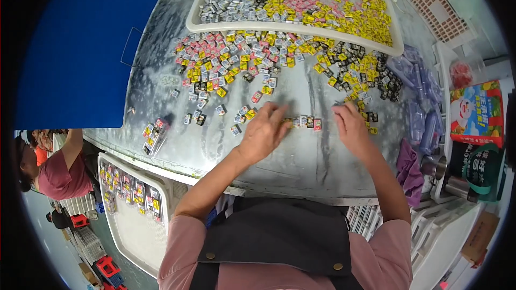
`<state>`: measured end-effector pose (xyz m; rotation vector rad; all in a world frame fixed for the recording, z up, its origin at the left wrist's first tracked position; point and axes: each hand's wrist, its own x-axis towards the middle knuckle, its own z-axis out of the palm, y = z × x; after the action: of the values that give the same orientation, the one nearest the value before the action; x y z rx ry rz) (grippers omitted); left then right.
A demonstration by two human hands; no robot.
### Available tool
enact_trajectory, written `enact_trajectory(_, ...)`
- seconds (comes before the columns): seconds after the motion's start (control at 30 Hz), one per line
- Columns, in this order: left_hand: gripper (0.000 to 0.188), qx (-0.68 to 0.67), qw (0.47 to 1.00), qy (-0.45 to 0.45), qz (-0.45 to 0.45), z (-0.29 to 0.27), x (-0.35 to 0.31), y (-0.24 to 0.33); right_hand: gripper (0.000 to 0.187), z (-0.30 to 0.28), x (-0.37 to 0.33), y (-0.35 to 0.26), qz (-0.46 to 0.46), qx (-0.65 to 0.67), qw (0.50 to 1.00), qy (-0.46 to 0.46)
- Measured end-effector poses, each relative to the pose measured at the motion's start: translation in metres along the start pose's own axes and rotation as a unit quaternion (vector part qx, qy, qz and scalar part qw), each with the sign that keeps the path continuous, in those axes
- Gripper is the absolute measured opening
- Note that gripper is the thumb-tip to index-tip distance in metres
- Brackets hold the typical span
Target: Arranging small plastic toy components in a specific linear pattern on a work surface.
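A short row of small printed blocks in white, black, yellow and pink lies on the metal tabletop between my hands. My left hand rests at the left end of that row, its fingers bent together against the blocks; what lies under them is hidden. To the right of the row, my right hand has its thumb and fingertips pinched together beside loose blocks. What the pinch holds, if anything, is too small to make out. Loose yellow and white blocks lie just beyond my left hand.
A big white tray full of such blocks stands at the far side, with more spilled before it. Clear plastic cases pile up at the right beside a purple cloth. One filled case lies left, above a tray of others.
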<state>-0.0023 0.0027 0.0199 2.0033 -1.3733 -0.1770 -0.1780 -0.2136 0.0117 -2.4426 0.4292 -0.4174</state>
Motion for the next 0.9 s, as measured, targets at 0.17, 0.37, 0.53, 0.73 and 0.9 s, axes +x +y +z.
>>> enact_trajectory(0.17,0.033,-0.014,0.998,0.024,-0.05,-0.003,-0.021,-0.017,0.014,-0.014,0.004,0.016,-0.002,-0.031,0.999,0.028)
enact_trajectory(0.37,0.029,0.067,0.994,0.074,-0.036,-0.012,-0.033,-0.028,0.018,0.015,0.074,-0.015,-0.063,0.0,0.998,0.017)
enact_trajectory(0.53,0.025,0.103,0.988,0.085,-0.071,-0.032,-0.034,-0.05,0.022,0.058,0.132,-0.022,-0.108,-0.068,0.992,-0.012)
enact_trajectory(0.73,0.025,0.073,0.989,0.082,-0.096,-0.039,-0.044,-0.039,0.023,0.071,0.149,-0.018,-0.099,-0.123,0.986,-0.051)
enact_trajectory(0.9,0.031,0.079,0.994,0.053,-0.06,-0.025,-0.042,-0.031,0.021,0.07,0.138,-0.01,-0.164,-0.139,0.976,-0.012)
